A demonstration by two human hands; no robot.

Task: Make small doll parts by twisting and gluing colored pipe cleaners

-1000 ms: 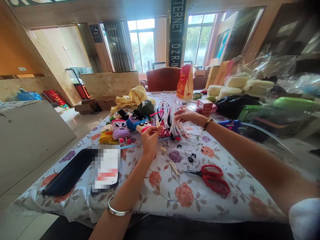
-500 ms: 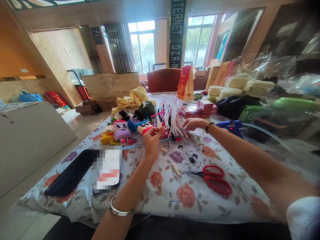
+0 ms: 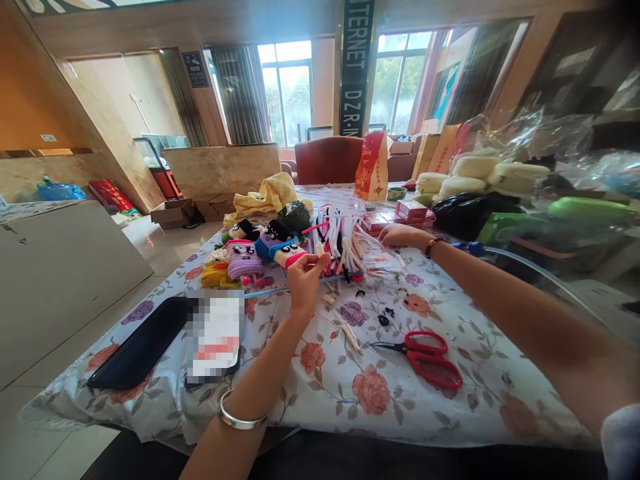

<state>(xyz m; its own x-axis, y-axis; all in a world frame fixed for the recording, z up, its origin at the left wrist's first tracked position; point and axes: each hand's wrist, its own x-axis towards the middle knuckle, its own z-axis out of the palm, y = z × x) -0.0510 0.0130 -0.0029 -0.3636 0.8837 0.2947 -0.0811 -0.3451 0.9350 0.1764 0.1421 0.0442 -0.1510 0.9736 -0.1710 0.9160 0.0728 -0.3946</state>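
Observation:
My left hand is raised over the flowered tablecloth and pinches a short white stick piece between thumb and fingertips. Just beyond it lie a pile of white, pink and black pipe cleaners and several yarn dolls. My right hand reaches over the table at the right side of that pile, palm down with the fingers lying low; nothing shows in it. A blue glue gun sits partly hidden behind my right wrist.
Red scissors lie near the front right. A black phone and a blurred card lie front left. A thin blue stick, small black bits, red boxes, a black bag and a yellow cloth sit further back.
My right hand has drawn back from the pipe-cleaner pile and shifted right, now covering part of the glue gun. My left hand has stayed put with the white piece.

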